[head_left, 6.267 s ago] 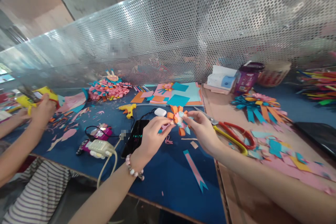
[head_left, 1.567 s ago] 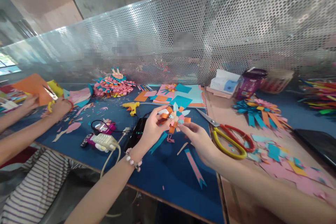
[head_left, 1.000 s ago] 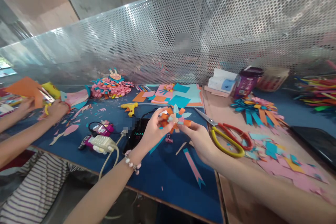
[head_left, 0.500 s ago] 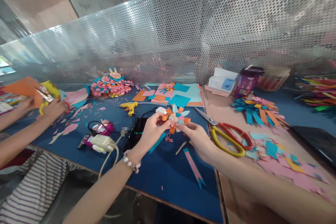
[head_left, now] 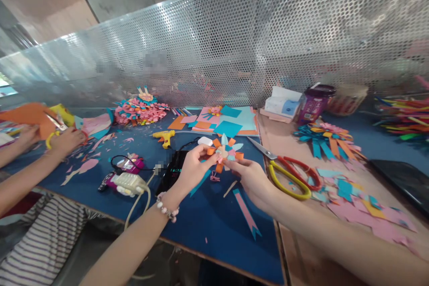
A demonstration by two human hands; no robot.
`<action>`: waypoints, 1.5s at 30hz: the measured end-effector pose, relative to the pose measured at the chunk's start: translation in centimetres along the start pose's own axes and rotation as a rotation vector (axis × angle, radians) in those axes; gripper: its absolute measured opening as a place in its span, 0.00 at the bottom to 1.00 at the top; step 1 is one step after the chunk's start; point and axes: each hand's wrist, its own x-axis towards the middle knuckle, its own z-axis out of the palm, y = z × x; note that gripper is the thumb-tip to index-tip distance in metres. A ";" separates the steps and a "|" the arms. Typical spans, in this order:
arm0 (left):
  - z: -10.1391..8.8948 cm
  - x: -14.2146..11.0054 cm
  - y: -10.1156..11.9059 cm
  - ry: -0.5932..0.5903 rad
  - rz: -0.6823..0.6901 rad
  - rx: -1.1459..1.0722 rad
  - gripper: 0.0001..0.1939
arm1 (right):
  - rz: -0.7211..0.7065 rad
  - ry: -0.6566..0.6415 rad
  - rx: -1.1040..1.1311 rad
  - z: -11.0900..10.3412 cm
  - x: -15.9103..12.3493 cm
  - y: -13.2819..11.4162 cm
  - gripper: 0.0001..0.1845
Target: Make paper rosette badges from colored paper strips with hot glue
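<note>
A small paper flower (head_left: 225, 153) with orange, pale blue and pink petals is held up over the blue table (head_left: 208, 223). My left hand (head_left: 192, 167) pinches its left side with thumb and fingers. My right hand (head_left: 252, 178) pinches its lower right edge. A bead bracelet (head_left: 166, 211) sits on my left wrist. A black phone (head_left: 174, 169) lies just under my left hand. Below the flower lie a pink and blue paper strip (head_left: 247, 213) and small scraps.
Yellow and red scissors (head_left: 290, 174) lie right of my hands. A yellow glue gun (head_left: 163, 136), a power strip (head_left: 129, 182), paper sheets (head_left: 231, 120) and finished flowers (head_left: 140, 111) lie around. A person at left cuts orange paper (head_left: 28, 115). A perforated metal screen (head_left: 234, 40) backs the table.
The flower has turned a little between my fingers and sunk slightly. Both hands keep their pinch on it. The person at left keeps cutting orange paper.
</note>
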 end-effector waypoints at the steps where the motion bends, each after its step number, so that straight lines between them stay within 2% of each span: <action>1: 0.0 0.0 -0.1 0.000 0.002 0.003 0.09 | -0.002 0.000 0.008 0.0 0.0 0.1 0.17; 8: -0.1 0.0 -0.2 -0.012 -0.022 -0.019 0.10 | -0.005 0.016 0.026 0.1 -0.2 0.0 0.13; 13: 0.0 0.1 -0.3 -0.017 -0.047 -0.074 0.11 | -0.012 0.036 0.002 0.2 -0.4 -0.2 0.15; 18: 0.0 0.5 -0.6 0.021 -0.053 -0.104 0.13 | -0.016 -0.030 -0.042 0.0 0.1 -0.7 0.18; 21: -0.3 0.8 -1.0 0.026 -0.045 -0.107 0.13 | -0.075 0.022 -0.103 -0.3 0.8 -1.2 0.21; 26: -0.3 0.9 -1.7 -0.093 -0.073 -0.045 0.14 | -0.169 0.057 -0.208 -1.1 2.0 -2.0 0.23; 29: -0.3 0.8 -1.8 -0.145 -0.028 0.167 0.16 | -0.205 0.052 -0.296 -1.8 2.6 -2.6 0.22; 33: -1.4 1.0 -1.6 -0.150 0.118 0.604 0.15 | -0.235 0.055 -0.478 -3.3 4.0 -3.7 0.20; 37: -4.0 1.9 -1.8 -0.068 0.116 1.035 0.11 | -0.295 0.059 -0.782 -5.2 4.7 -5.8 0.17; 41: -5.9 2.4 -1.6 -0.026 0.073 1.131 0.10 | -0.413 0.052 -1.067 -5.1 3.5 -8.0 0.13; 43: -5.8 2.2 -1.1 -0.078 0.082 1.130 0.11 | -0.500 -0.013 -1.286 -4.5 2.5 -8.9 0.16; 45: -5.1 1.7 -0.4 -0.180 0.109 1.106 0.12 | -0.556 -0.152 -1.544 -4.1 1.5 -9.6 0.19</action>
